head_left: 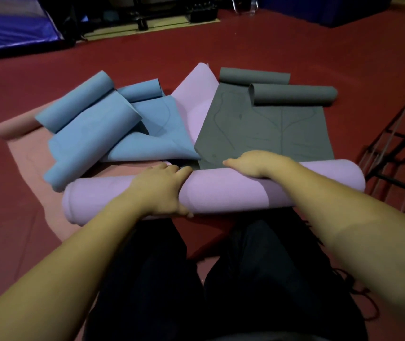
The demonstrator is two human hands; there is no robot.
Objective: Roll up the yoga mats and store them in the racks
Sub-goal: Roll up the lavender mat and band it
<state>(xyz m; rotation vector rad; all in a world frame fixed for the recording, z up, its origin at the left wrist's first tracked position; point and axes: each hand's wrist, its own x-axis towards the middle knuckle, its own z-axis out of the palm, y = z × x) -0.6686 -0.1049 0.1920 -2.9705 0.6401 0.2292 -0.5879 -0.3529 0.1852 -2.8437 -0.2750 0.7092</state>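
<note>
A thick pink-lilac roll of yoga mat (221,190) lies across my lap area on the floor, with its unrolled tail (196,94) running away under the other mats. My left hand (164,188) grips the roll left of its middle, fingers over the top and thumb at the near side. My right hand (255,163) lies over the top of the roll further right, its fingers curved over the far side. Blue mats (93,124) lie half-curled to the left, grey mats (270,124) to the right, and a salmon mat (24,153) underneath.
A black wire rack (398,139) stands at the right edge. The floor (245,45) is dark red. Dark gym equipment (147,13) and a blue pad (12,28) sit at the far side. My dark trouser legs (245,279) are below the roll.
</note>
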